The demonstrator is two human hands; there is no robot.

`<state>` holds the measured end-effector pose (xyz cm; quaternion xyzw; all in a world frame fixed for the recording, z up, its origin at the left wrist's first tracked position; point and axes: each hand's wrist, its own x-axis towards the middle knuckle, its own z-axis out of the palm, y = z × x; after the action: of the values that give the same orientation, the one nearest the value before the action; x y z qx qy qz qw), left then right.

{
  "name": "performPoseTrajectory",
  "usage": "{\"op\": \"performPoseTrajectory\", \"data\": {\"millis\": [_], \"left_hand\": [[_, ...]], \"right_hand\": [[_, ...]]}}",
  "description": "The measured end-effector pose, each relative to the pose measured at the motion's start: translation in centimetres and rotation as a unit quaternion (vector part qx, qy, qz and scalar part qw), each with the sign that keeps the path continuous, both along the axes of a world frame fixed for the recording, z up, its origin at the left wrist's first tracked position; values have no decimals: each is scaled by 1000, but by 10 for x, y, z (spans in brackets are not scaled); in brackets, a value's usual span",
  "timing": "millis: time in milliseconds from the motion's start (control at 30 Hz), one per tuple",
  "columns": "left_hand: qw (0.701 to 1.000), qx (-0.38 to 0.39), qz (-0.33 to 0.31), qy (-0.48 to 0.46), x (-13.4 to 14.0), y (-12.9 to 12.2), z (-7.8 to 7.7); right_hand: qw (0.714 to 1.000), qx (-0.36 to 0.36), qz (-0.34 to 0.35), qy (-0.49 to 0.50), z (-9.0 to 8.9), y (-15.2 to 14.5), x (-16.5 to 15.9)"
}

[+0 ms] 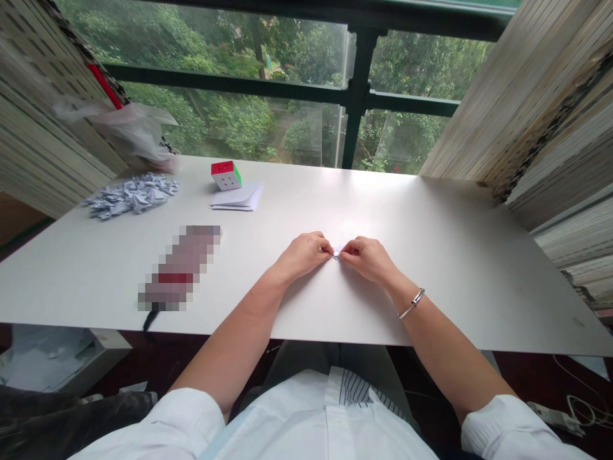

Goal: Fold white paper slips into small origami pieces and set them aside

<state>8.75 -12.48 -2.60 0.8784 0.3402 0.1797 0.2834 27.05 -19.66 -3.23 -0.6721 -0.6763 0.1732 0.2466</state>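
Note:
Between my fingertips, at the middle of the white table (306, 319), is a small folded piece of white paper (336, 253). My left hand (309, 249) pinches its left side with thumb and forefinger. On the opposite side, my right hand (366, 255) grips the paper in the same way. The fingers cover most of the piece, so its full shape is hidden. Both hands rest close to the tabletop.
A heap of folded paper pieces (131, 195) lies at the back left. A puzzle cube (226, 176) sits on a stack of white paper (239, 199). Nearer is a pixelated object (179, 268) with a black cord. A plastic bag (138, 131) stands by the window.

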Motion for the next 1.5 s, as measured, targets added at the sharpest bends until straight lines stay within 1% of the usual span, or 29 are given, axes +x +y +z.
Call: {"op": "performPoseTrajectory", "data": {"millis": [133,300,433,533,700,800,967,1333,1500], "left_hand": [[1000,-5,-7,-6,-1,1,0],[999,8,-39,1,-4,4,-1],[998,28,-61,12,-6,6,-4],[997,34,-67,20,-6,7,-5],[997,47,-50,44,-4,4,1],[997,39,-37,48,-2,3,3],[1000,0,-9,30,0,4,1],[999,-6,26,41,4,2,-2],[999,-17,29,34,4,3,-2]], "right_hand": [[1000,-8,-15,23,0,0,-2],[999,-19,-28,38,1,0,-3],[1000,-15,-13,20,1,0,-2],[1000,-7,1,12,0,0,0],[999,-13,-7,33,1,0,-1],[998,-25,-18,47,4,-1,-3],[998,-33,-35,47,8,-3,-6],[996,-41,-61,47,7,-2,-8],[995,-49,-51,70,7,-2,-5]]}}
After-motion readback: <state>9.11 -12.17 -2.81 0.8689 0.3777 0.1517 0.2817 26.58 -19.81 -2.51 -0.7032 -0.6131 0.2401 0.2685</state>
